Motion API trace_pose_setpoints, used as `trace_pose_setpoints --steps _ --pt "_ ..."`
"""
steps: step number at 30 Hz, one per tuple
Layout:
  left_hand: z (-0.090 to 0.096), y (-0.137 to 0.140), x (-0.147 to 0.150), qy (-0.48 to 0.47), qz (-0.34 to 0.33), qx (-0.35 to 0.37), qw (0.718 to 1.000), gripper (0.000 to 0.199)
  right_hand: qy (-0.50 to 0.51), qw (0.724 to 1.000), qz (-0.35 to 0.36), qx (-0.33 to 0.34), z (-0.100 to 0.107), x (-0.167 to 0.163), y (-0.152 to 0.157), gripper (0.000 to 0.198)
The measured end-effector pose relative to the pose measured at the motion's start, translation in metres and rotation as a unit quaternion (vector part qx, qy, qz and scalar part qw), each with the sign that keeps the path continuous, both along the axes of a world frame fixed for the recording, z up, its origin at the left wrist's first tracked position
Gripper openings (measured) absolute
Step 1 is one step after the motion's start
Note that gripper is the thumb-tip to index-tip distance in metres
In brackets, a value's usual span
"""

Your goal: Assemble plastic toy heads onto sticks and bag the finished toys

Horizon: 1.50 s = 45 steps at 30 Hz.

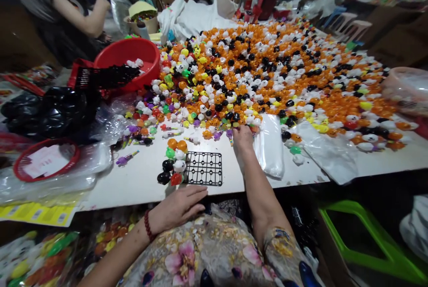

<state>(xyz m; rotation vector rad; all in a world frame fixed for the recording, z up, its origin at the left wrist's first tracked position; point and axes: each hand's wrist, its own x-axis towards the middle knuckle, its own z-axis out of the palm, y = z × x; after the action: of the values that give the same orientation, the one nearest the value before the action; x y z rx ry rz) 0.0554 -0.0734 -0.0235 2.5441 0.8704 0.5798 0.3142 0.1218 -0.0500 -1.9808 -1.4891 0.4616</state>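
A black plastic grid lies flat near the table's front edge. Several small toy heads in orange, green, white, black and red fill its left columns, among them a white skull-like one. My left hand rests at the table edge just below the grid, fingers stretched out, holding nothing. My right hand reaches to the front of a large pile of orange, white and black toy heads. Its fingers are bent down among the pieces, and their tips are hidden, so whatever they grip cannot be made out.
Clear plastic bags lie right of my right hand. A large red tub and black bags are on the left, with a small red basket in front. A co-worker stands back left. A green plastic frame is lower right.
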Motion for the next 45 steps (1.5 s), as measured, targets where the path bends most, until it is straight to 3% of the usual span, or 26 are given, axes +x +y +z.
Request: trace_pose_setpoints --steps 2,4,8,12,15,19,21,26,31,38,45 --pt "-0.019 0.004 0.002 0.009 0.02 0.034 0.999 0.035 0.035 0.999 0.0 0.012 -0.001 -0.004 -0.006 0.006" --pt "-0.037 0.003 -0.001 0.011 0.055 0.09 0.994 0.035 0.131 0.991 0.015 0.016 -0.004 -0.011 -0.018 0.009" --pt "-0.067 -0.009 -0.009 0.008 0.11 0.158 0.981 0.042 0.362 0.926 0.103 -0.034 -0.015 -0.041 -0.059 0.02" --pt "-0.086 -0.02 -0.013 0.007 0.167 0.173 0.971 0.042 0.434 0.873 0.183 -0.126 -0.028 -0.08 -0.109 0.033" --pt "-0.094 -0.021 -0.011 0.0 0.205 0.183 0.962 0.038 0.399 0.875 0.223 -0.159 -0.033 -0.1 -0.135 0.026" --pt "-0.099 -0.021 -0.011 -0.042 0.228 0.178 0.956 0.039 0.249 0.916 0.288 -0.125 -0.027 -0.108 -0.146 0.008" --pt "-0.101 -0.021 -0.013 -0.071 0.232 0.178 0.953 0.043 0.186 0.921 0.321 -0.114 -0.019 -0.107 -0.145 0.001" --pt "-0.108 -0.02 -0.012 -0.094 0.255 0.207 0.94 0.049 0.105 0.903 0.403 -0.106 -0.004 -0.101 -0.146 0.018" --pt "-0.106 -0.017 -0.009 -0.094 0.265 0.235 0.93 0.048 0.068 0.894 0.43 -0.107 -0.006 -0.1 -0.152 0.018" --pt "-0.108 -0.017 -0.008 -0.078 0.28 0.221 0.931 0.046 0.089 0.901 0.414 -0.097 -0.009 -0.101 -0.144 0.021" --pt "-0.114 -0.018 -0.009 -0.081 0.287 0.212 0.931 0.037 0.066 0.886 0.442 -0.12 -0.007 -0.097 -0.144 0.02"
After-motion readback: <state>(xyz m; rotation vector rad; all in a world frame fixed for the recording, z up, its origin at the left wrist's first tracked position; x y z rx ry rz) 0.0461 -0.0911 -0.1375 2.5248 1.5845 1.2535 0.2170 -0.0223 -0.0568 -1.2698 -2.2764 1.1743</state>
